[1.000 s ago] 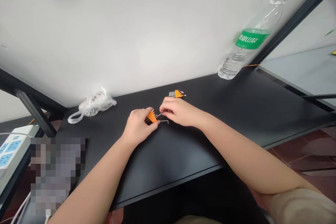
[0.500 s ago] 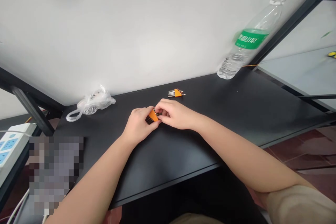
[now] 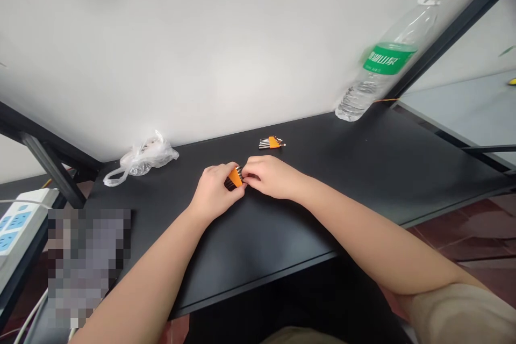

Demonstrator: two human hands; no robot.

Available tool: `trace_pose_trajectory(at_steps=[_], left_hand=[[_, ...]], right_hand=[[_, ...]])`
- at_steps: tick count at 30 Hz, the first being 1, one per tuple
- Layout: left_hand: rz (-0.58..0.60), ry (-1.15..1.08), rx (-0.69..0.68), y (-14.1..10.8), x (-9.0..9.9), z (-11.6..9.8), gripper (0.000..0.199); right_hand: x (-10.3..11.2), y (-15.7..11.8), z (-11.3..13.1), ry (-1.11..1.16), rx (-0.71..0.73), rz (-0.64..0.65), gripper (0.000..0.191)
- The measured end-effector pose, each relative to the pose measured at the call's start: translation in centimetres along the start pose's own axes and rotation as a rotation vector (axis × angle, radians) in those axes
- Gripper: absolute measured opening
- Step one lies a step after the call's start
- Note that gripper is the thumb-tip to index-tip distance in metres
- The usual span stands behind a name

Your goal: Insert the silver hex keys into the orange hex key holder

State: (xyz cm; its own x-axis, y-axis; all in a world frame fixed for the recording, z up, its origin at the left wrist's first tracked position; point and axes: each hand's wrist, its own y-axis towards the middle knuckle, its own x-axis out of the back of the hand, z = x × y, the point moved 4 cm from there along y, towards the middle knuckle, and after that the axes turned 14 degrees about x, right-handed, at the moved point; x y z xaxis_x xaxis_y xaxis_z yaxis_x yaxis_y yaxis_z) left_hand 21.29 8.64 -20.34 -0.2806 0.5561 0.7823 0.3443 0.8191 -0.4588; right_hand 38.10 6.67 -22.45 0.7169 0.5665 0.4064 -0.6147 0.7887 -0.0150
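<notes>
The orange plastic holder of small metal hex keys [image 3: 234, 178] sits pinched between both hands near the middle of the black worktop [image 3: 363, 172]. The left hand [image 3: 213, 193] is curled around the holder from its 8 o'clock side, thumb and fingers closed on the orange body. The right hand [image 3: 268, 174] meets it from 3 o'clock, its fingertips closed on the key ends sticking out of the holder; I cannot tell which key they grip. Both wrists rest low on the worktop.

At 1 o'clock from the hands, well apart, a second orange holder with its metal hex keys [image 3: 272, 143] lies flat. A crumpled clear plastic bag [image 3: 141, 160] lies at 10 o'clock by the white wall. A clear plastic water bottle with a green label [image 3: 385, 62] stands far off at 2 o'clock. A white power strip [image 3: 16, 220] sits beyond the worktop's edge at 9 o'clock.
</notes>
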Motion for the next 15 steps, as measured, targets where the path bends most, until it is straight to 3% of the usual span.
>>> trace_pose_trajectory(at_steps=[4, 11, 15], left_hand=[[0.004, -0.011, 0.023, 0.1, 0.1, 0.1, 0.029], [0.011, -0.004, 0.052, 0.2, 0.0, 0.7, 0.036], [0.039, 0.014, 0.047, 0.3, -0.4, 1.2, 0.038]], right_hand=[[0.0, -0.1, -0.8, -0.092, -0.056, 0.063, 0.016], [-0.2, -0.9, -1.7, -0.15, -0.19, 0.313, 0.006], [-0.7, -0.9, -1.8, -0.219, -0.245, 0.306, 0.004]])
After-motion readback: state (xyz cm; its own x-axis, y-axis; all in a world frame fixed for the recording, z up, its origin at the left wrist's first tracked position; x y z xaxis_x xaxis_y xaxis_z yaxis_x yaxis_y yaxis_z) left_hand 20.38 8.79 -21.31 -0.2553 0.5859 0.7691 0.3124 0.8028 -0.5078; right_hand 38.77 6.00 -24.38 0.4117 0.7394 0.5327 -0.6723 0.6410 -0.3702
